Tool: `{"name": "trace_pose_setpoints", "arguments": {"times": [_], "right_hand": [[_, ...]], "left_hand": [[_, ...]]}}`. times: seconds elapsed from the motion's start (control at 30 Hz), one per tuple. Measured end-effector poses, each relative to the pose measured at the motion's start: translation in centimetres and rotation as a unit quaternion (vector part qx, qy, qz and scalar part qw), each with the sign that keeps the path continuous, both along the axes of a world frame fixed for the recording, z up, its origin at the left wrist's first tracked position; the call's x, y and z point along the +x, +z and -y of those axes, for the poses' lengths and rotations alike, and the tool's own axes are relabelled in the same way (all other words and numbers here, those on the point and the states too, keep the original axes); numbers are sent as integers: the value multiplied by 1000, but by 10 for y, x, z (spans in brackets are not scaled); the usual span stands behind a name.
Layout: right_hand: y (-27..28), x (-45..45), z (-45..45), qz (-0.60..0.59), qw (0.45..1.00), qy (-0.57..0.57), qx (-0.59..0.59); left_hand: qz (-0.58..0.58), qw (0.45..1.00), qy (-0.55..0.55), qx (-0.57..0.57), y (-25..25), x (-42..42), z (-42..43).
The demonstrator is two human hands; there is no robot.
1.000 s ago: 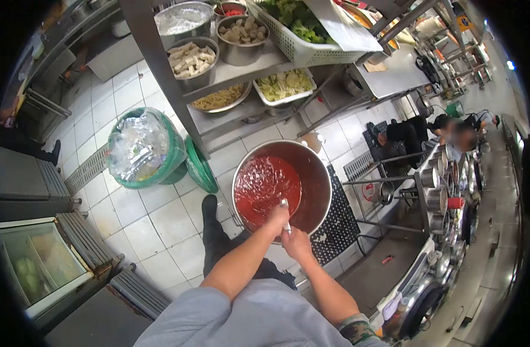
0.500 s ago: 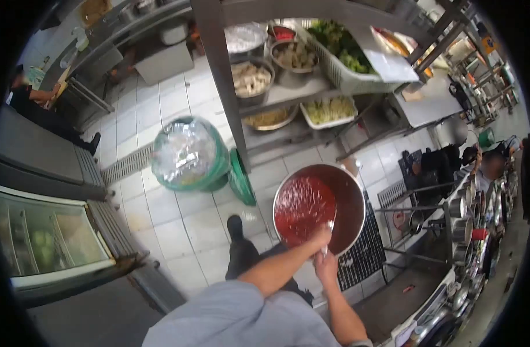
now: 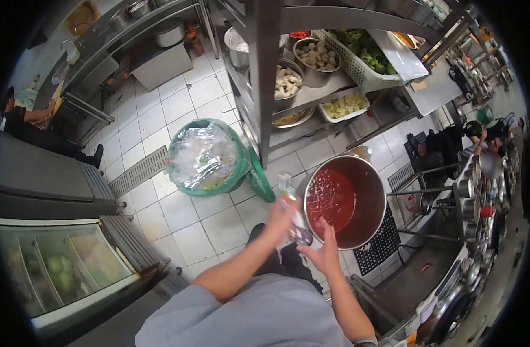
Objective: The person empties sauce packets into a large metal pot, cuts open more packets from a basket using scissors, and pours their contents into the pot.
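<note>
A clear, crumpled-looking plastic packet (image 3: 299, 226) is in my left hand (image 3: 281, 218), just left of the big metal pot (image 3: 370, 202). Its upper end sticks out above my fingers, and motion blurs its details. My right hand (image 3: 324, 250) is at the pot's lower left rim, fingers spread and nothing held. Glossy red liquid (image 3: 332, 196) lies inside the pot, which stands on the floor.
Left of the pot are a green bin (image 3: 221, 188) lined with plastic and its green lid (image 3: 260, 175). Food bowls and a vegetable basket (image 3: 366, 75) fill the metal shelf. A glass-topped fridge (image 3: 62, 266) stands lower left. People are at far left and right.
The view has shifted, and the bin and pot sit further right. My hands have come apart; my left hand has moved out of the pot with the packet, while my right hand has opened.
</note>
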State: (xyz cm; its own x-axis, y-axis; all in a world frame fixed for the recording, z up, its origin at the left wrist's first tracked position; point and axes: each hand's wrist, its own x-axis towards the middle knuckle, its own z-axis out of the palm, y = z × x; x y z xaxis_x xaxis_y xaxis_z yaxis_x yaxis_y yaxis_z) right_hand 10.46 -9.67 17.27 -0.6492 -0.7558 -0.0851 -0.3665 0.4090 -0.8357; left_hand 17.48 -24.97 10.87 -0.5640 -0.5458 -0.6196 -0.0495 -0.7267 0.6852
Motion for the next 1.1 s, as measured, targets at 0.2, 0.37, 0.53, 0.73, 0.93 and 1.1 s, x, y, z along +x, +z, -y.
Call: {"name": "trace_pose_setpoints", "arguments": {"times": [0.2,0.37,0.53,0.73,0.93,1.1], "right_hand": [[-12,35,11,50,998,-24,31],[-25,62,-45,68,987,-65,134],[-20,87,-125,127,947,-216,201],[17,119,-174,66,936,-288,192],[96,160,-262,-34,862,-499,76],[142,247,-421,-112,655,-739,110]], "left_hand": [[24,989,101,102,-42,100,227],[162,976,143,20,-215,180,312],[98,990,-52,-83,-251,185,248],[223,927,-227,-197,-130,68,156],[13,868,-445,-221,-53,-42,76],[-111,795,-535,-264,64,-86,-90]]}}
